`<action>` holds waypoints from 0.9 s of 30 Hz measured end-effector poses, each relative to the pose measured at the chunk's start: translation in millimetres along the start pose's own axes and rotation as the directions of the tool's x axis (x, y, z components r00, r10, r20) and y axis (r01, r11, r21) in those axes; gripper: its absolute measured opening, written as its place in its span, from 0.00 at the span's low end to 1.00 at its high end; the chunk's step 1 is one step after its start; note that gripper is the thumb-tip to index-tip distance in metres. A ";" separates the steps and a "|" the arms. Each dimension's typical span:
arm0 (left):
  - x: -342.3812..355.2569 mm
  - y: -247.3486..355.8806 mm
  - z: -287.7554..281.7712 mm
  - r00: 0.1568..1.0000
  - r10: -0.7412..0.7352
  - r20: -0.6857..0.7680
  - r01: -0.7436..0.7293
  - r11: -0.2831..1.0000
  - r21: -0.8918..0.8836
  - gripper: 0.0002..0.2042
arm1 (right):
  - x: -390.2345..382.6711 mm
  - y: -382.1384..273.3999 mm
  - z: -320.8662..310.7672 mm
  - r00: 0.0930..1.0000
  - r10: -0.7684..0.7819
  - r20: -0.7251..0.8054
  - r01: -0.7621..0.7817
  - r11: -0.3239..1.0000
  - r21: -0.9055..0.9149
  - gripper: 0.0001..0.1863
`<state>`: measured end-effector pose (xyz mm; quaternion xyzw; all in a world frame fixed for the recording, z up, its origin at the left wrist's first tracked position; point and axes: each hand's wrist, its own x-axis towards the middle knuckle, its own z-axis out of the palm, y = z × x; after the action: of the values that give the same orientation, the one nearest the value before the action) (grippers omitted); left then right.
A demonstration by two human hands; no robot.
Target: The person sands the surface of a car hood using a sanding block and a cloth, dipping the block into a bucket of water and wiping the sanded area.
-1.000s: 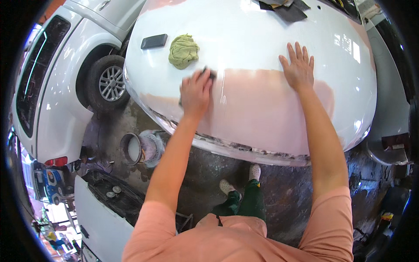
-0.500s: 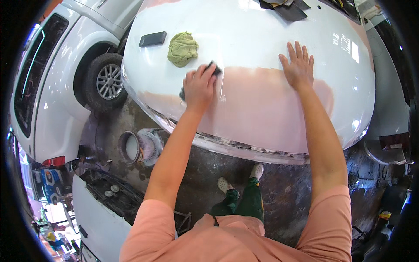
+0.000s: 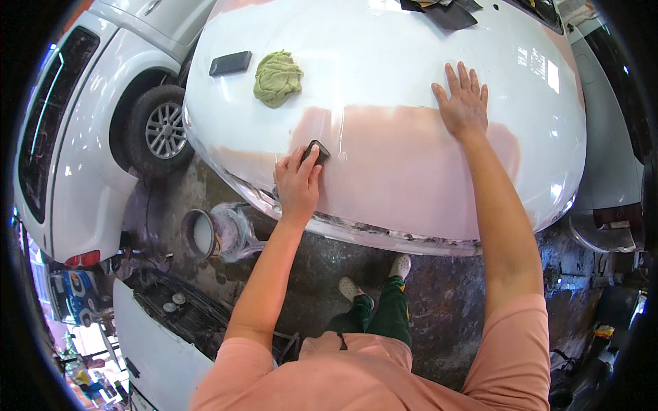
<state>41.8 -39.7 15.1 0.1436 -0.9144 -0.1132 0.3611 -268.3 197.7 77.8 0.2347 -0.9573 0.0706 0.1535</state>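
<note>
A white car hood (image 3: 384,65) with broad dull pink patches spreads out before me. My left hand (image 3: 297,183) is closed around a dark sanding block (image 3: 319,151), pressed to the pinkish area near the hood's front left edge. Part of the block is hidden beneath my fingers. Farther right, my right hand (image 3: 465,104) lies flat, fingers spread, across the border between white paint and pink patch. A crumpled green cloth (image 3: 277,79) rests on the hood beyond my left hand. Beside it lies a flat dark grey block (image 3: 230,64).
Dark sheets of paper (image 3: 449,15) lie at the hood's far side. On the wet floor to the left stands a bucket (image 3: 199,233) with whitish liquid. A white vehicle (image 3: 82,157) is parked at left, and a detached white panel (image 3: 161,349) sits at lower left.
My left hand has drawn the sanding block back toward me, to the hood's front edge. The right hand stays flat in about the same place. The whole view has shifted slightly.
</note>
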 end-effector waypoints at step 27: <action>-9.6 1.9 -3.2 0.999 -0.036 0.000 0.036 0.999 -0.018 0.20 | -1.3 -2.4 4.2 1.000 -0.008 -0.023 0.008 1.000 0.006 0.38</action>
<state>50.3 -35.0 12.0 0.1565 -0.9106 -0.1280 0.3604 -267.1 195.4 73.5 0.2382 -0.9543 0.0755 0.1639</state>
